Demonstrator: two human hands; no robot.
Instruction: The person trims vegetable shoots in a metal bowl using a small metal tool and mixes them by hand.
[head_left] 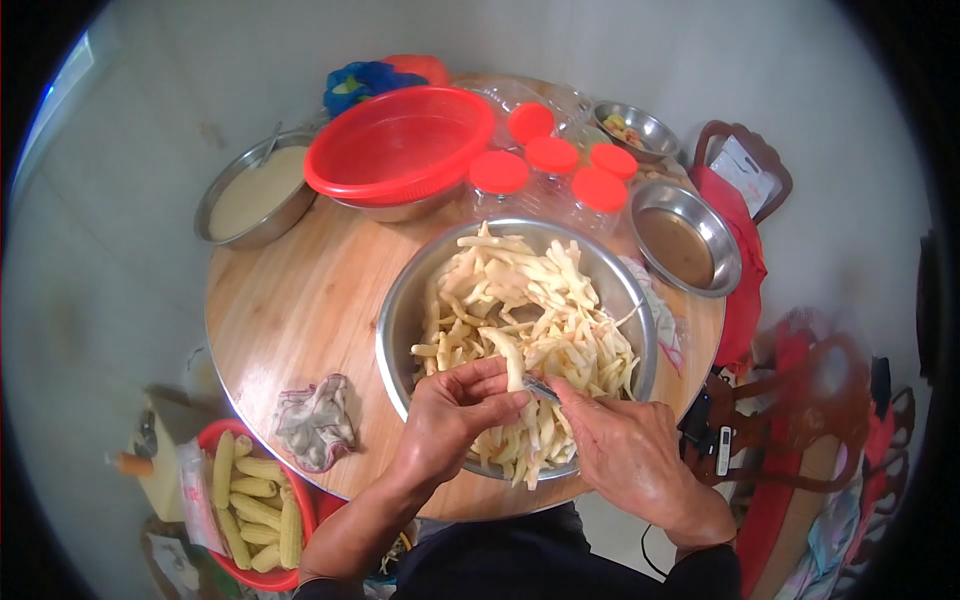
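Note:
A wide steel basin [392, 335] full of pale chicken feet [535, 272] stands on the round wooden table, close to me. Over its near side, my left hand [450, 410] pinches one chicken foot [507, 350] between thumb and fingers. My right hand [635, 455] is closed around a small knife [541, 388], whose metal part lies against that foot near my left thumb. The knife's handle is mostly hidden in my right hand. Behind the held foot, more feet are heaped around the basin's sides, leaving a hollow in the middle.
Across the table are a red basin [400, 150], several red-lidded plastic jars [550, 155], a bowl of brown liquid [676, 246] and a bowl of pale liquid [258, 195]. A crumpled cloth [315, 422] lies left. Below it, corn cobs [255, 510] fill a red tub.

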